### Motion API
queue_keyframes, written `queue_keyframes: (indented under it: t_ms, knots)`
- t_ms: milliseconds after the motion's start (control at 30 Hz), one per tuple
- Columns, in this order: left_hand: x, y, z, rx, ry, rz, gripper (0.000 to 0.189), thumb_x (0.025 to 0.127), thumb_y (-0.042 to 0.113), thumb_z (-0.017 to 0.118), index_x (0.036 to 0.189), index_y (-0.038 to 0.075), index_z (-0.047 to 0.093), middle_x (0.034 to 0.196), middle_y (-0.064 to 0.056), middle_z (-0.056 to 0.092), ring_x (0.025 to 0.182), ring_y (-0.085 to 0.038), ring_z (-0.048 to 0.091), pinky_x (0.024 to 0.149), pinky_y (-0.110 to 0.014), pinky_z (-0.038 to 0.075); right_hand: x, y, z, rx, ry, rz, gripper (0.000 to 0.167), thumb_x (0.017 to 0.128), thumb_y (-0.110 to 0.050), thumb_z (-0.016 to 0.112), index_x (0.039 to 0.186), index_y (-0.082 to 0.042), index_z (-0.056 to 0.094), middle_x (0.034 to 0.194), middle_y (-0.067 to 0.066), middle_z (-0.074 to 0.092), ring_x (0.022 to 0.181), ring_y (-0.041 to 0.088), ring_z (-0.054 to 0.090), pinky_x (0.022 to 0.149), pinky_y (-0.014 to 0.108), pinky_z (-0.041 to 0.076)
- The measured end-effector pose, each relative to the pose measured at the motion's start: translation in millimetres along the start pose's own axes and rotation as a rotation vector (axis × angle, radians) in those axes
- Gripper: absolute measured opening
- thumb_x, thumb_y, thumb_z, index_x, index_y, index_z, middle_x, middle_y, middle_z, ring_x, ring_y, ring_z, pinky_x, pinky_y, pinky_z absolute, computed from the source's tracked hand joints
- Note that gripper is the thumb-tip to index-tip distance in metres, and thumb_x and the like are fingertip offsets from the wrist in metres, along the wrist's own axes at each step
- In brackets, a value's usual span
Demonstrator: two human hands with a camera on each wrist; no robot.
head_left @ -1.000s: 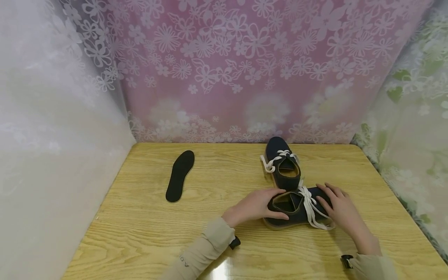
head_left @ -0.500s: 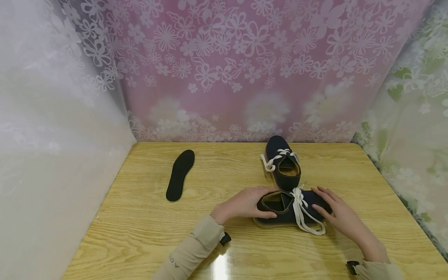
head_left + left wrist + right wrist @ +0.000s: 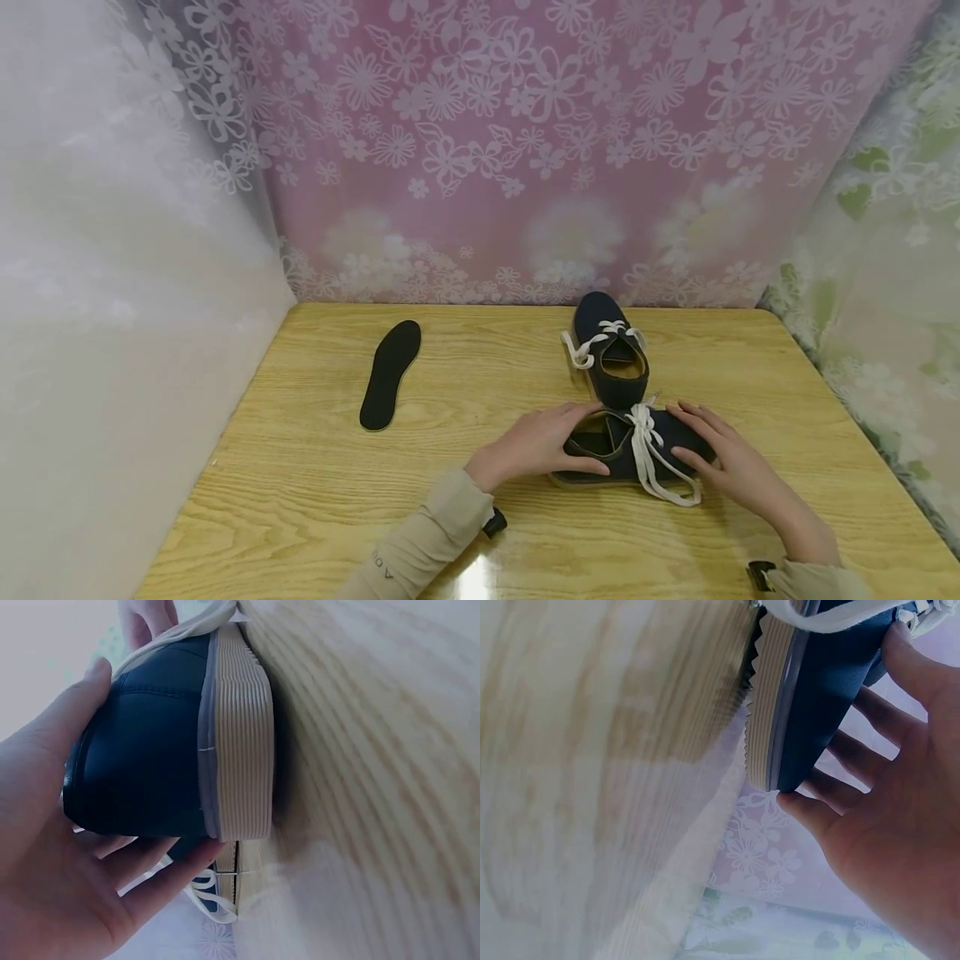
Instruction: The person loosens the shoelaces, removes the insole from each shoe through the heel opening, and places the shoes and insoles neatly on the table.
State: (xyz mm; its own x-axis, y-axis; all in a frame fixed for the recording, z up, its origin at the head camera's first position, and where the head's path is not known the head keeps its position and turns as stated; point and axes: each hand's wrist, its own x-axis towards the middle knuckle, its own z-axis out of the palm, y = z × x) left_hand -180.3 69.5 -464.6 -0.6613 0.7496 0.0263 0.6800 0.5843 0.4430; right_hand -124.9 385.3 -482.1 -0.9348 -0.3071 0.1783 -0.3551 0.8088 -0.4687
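Note:
A dark navy sneaker [image 3: 621,470] with white laces lies sideways on the table, its toe to the right. My left hand [image 3: 527,448] holds it round the heel, with the thumb on the near side and the fingers on the far side. At the toe, my right hand [image 3: 738,463] grips the sneaker between thumb and fingers. In the left wrist view the heel [image 3: 142,765] and its ribbed pale sole [image 3: 244,750] show close up. The right wrist view shows the toe [image 3: 817,697]. The tied laces [image 3: 647,450] hang over the near side.
A second navy sneaker [image 3: 597,312] stands just behind, toe to the back, its heel by the held one. A black insole [image 3: 390,375] lies at the table's left. Floral curtains [image 3: 480,150] enclose the wooden table [image 3: 315,492] at the back and sides.
Both hands hold on to the near sneaker, which has slid a little to the left along the table. Its laces have swung left with it. The far sneaker and the insole have stayed in place.

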Motion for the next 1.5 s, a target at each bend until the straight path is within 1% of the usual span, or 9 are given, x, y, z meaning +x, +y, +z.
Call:
queue_keyframes:
  t_ms: [167,300,467,700,800,933,1067,1300,1500]
  knots:
    - [-3.9,-3.5,-1.6,-0.020,0.029,0.028,0.086,0.089,0.068,0.064,0.158,0.027,0.036,0.155,0.005,0.046,0.135,-0.014,0.053,0.101,-0.037,0.051,-1.6,-5,1,-0.033,0.020,-0.022,0.063,0.093,-0.024,0.076,0.149,-0.009,0.050,0.147,0.027,0.045,0.130,0.057,0.041,0.091,0.071,0.040]
    - [-8.1,-9.0,-4.7,-0.055,0.028,0.038,0.084,0.089,0.066,0.066,0.158,0.030,0.037,0.155,0.007,0.047,0.135,-0.013,0.053,0.101,-0.037,0.051,-2.5,-9,3,-0.045,0.036,-0.057,0.067,0.089,-0.023,0.079,0.149,-0.011,0.051,0.146,0.025,0.047,0.128,0.054,0.045,0.090,0.068,0.042]
    - [-13.2,-15.5,-7.7,-0.082,0.006,0.025,0.084,0.089,0.064,0.067,0.158,0.025,0.038,0.155,0.005,0.046,0.136,-0.014,0.051,0.106,-0.036,0.047,-2.7,-11,8,-0.031,0.045,-0.070,0.071,0.086,-0.023,0.081,0.150,-0.015,0.050,0.147,0.024,0.047,0.130,0.055,0.043,0.091,0.069,0.041]
    - [-18.9,-23.9,-10.5,-0.099,0.012,0.060,0.082,0.091,0.060,0.067,0.157,0.020,0.039,0.156,0.003,0.046,0.139,-0.014,0.048,0.111,-0.035,0.043,-2.8,-21,18,-0.081,0.082,-0.075,0.067,0.087,-0.024,0.081,0.146,-0.010,0.053,0.144,0.023,0.049,0.127,0.053,0.046,0.092,0.068,0.043]
    - [-22.3,-26.5,-12.7,-0.111,0.005,0.072,0.082,0.093,0.058,0.067,0.158,0.018,0.037,0.157,0.001,0.044,0.143,-0.016,0.044,0.114,-0.035,0.040,-2.3,-28,20,-0.109,0.070,-0.054,0.066,0.089,-0.025,0.079,0.147,-0.009,0.051,0.145,0.024,0.046,0.129,0.055,0.044,0.093,0.070,0.042]
    - [-27.4,-30.6,-15.0,-0.119,-0.014,0.064,0.083,0.094,0.057,0.066,0.160,0.018,0.034,0.159,0.000,0.041,0.145,-0.018,0.041,0.115,-0.037,0.039,-1.1,-37,24,-0.131,0.032,-0.022,0.066,0.093,-0.029,0.074,0.150,-0.009,0.047,0.150,0.025,0.041,0.135,0.057,0.038,0.094,0.073,0.042]
    - [-32.4,-34.9,-17.2,-0.133,-0.030,0.060,0.082,0.095,0.056,0.064,0.161,0.021,0.030,0.161,0.001,0.038,0.146,-0.019,0.039,0.116,-0.038,0.038,0.4,-44,27,-0.129,0.015,-0.025,0.067,0.095,-0.030,0.072,0.151,-0.005,0.045,0.153,0.027,0.039,0.138,0.054,0.036,0.096,0.069,0.043]
    - [-41.0,-41.6,-22.1,-0.195,-0.066,0.043,0.082,0.096,0.056,0.063,0.162,0.023,0.026,0.163,0.002,0.034,0.148,-0.018,0.036,0.116,-0.040,0.037,4.3,-55,32,-0.149,0.049,-0.069,0.067,0.091,-0.028,0.077,0.146,-0.002,0.049,0.147,0.027,0.046,0.132,0.056,0.043,0.098,0.067,0.043]
    - [-50.3,-48.5,-28.9,-0.229,-0.090,0.012,0.082,0.096,0.057,0.061,0.163,0.028,0.022,0.163,0.001,0.034,0.147,-0.020,0.037,0.116,-0.042,0.038,9.7,-67,41,-0.193,0.071,-0.096,0.067,0.092,-0.025,0.075,0.148,0.000,0.046,0.147,0.027,0.045,0.134,0.054,0.043,0.099,0.064,0.045]
